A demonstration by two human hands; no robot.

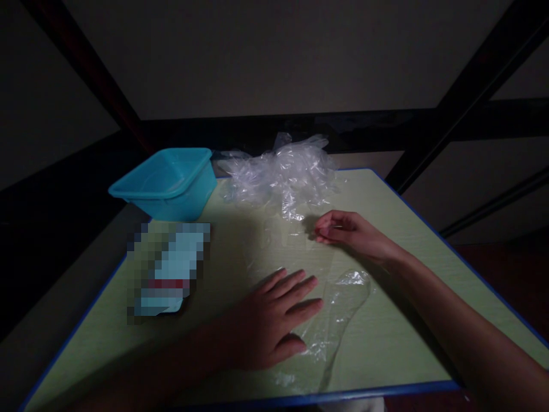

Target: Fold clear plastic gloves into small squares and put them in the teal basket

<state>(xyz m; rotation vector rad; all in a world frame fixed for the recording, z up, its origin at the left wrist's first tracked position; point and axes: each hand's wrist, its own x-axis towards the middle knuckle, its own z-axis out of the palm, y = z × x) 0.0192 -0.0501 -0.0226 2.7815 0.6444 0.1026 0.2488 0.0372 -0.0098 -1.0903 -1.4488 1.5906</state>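
Note:
A clear disposable plastic glove [343, 303] lies spread on the table, its thumb toward the right and its cuff near the front edge. My left hand [278, 323] rests flat on it with fingers apart, palm down. At the far end of the glove, my right hand [341, 232] has its thumb and fingers pinched together on the edge of a glove finger. The thin film is hard to see there. Behind both hands sits a heap of crumpled clear plastic gloves [291, 169].
A blue plastic basin [201, 194] stands at the table's back left corner. In front of it lies a pixelated, light-blue flat object [178, 260]. The pale table [412, 320] has a blue edge. A wall with dark bars rises behind it.

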